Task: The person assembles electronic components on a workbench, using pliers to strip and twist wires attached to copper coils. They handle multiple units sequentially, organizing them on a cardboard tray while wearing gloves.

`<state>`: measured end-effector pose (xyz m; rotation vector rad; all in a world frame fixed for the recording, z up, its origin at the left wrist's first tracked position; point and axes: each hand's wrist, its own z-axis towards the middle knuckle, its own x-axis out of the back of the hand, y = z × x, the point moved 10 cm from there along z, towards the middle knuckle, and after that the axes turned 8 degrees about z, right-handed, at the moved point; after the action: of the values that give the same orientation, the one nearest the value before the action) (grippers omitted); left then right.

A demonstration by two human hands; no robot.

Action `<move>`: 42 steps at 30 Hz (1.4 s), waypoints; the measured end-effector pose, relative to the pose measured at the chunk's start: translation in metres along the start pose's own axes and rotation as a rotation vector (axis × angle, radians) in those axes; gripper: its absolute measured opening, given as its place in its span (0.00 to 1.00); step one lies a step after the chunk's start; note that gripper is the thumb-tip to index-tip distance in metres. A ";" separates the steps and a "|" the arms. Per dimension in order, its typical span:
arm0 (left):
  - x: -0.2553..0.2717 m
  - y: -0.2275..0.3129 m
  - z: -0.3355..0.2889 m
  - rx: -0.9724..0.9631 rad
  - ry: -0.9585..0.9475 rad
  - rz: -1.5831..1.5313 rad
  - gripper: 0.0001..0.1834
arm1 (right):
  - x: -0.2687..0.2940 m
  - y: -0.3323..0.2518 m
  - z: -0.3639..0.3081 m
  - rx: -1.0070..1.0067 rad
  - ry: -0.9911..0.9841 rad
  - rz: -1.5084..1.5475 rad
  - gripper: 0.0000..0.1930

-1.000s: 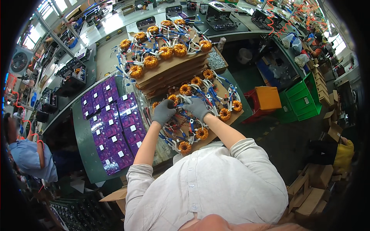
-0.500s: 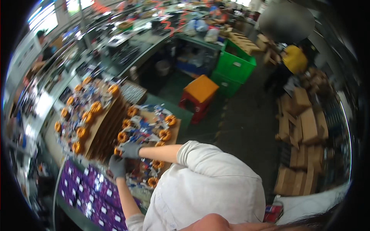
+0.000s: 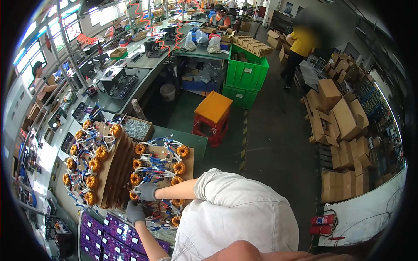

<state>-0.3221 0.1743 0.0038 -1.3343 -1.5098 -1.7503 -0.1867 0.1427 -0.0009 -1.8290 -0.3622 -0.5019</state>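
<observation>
Both my hands wear grey gloves and meet at one orange-copper wire-wound ring coil (image 3: 133, 196). My right hand (image 3: 147, 191) reaches in from the right, its fingers closed at the coil's upper side. From below, my left hand (image 3: 135, 212) has its fingertips bent against the same coil. The gloves partly hide the coil and its leads. It belongs to a layer of several such coils with white, blue and red leads, lying on a cardboard sheet (image 3: 188, 163). Left of it rises a stack of cardboard sheets (image 3: 114, 174), with more coils (image 3: 101, 152) on top.
Purple printed packs (image 3: 114, 230) lie near my left forearm. Behind the coils is a box of small metal parts (image 3: 137, 128). An orange-topped red stool (image 3: 212, 114) and green crates (image 3: 246, 69) stand beyond. Cardboard boxes (image 3: 344, 122) line the right; a person in yellow (image 3: 301, 45) stands near them.
My view has tilted, so the bench, coils and hands sit lower in the picture, which is sharper. Both hands stay together at the coil.
</observation>
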 end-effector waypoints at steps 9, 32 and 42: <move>-0.012 -0.015 0.003 0.065 -0.010 -0.208 0.09 | -0.006 -0.010 -0.006 0.052 0.016 -0.062 0.18; -0.021 -0.001 -0.005 0.179 -0.356 -0.900 0.10 | -0.029 -0.010 0.021 0.302 -0.108 -0.232 0.15; -0.022 0.002 -0.001 -0.045 -0.141 -0.647 0.08 | -0.018 0.038 0.049 0.103 -0.049 0.026 0.15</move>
<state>-0.3114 0.1679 -0.0146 -1.0697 -2.1669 -2.0997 -0.1767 0.1784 -0.0540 -1.7468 -0.3906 -0.4140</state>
